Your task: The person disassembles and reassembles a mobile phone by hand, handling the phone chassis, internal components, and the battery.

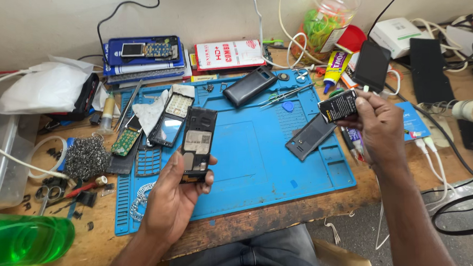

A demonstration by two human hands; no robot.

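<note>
Spreading across most of the wooden worktop [284,214] is a blue repair mat [248,148], its ridged trays and flat middle carrying loose phone parts. Behind it, against the wall, lie a stack of blue and red boxes [146,65] and a clear plastic jar [327,17] stuffed with coloured bands, and a green translucent bottle [21,239] lies at the near left edge. On the mat, a dark phone back shell [250,85] rests near the top, a grey back cover [309,137] lies towards the right side, and a phone front with keypad and screen [171,117] sits at the upper left beside a green circuit board [126,141]. A ball of steel wool [86,157] sits just left of the mat. The left hand [178,198] is closed around an opened black phone body [196,143], holding it upright over the mat with its bare inner side facing the camera. The right hand [379,123] pinches a small black battery [338,106] between thumb and fingers, raised above the mat's right edge, well apart from the phone body.
</note>
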